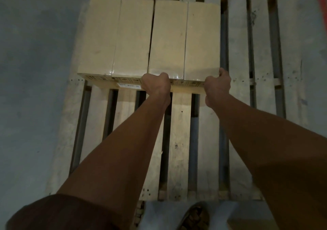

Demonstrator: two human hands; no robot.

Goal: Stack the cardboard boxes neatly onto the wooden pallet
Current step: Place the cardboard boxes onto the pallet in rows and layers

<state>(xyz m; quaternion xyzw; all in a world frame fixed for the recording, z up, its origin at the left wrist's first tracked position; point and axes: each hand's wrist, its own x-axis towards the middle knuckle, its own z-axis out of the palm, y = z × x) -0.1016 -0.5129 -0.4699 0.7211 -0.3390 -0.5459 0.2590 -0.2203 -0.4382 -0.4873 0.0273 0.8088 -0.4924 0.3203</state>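
Pallet: wooden pallet (180,141) on a grey concrete floor (31,88), slats running from 6 towards 12 o'clock.
Boxes: four cardboard boxes (150,36) lie side by side, touching, on the pallet's far-left part, towards 11 o'clock; a white label (130,86) sits on the near face.
Left hand: left hand (156,84), fingers curled over the near top edge of the third box from the left.
Right hand: right hand (218,84) grips the near right corner of the rightmost box.
Foot: a shoe (196,217) at 6 o'clock, just off the pallet.
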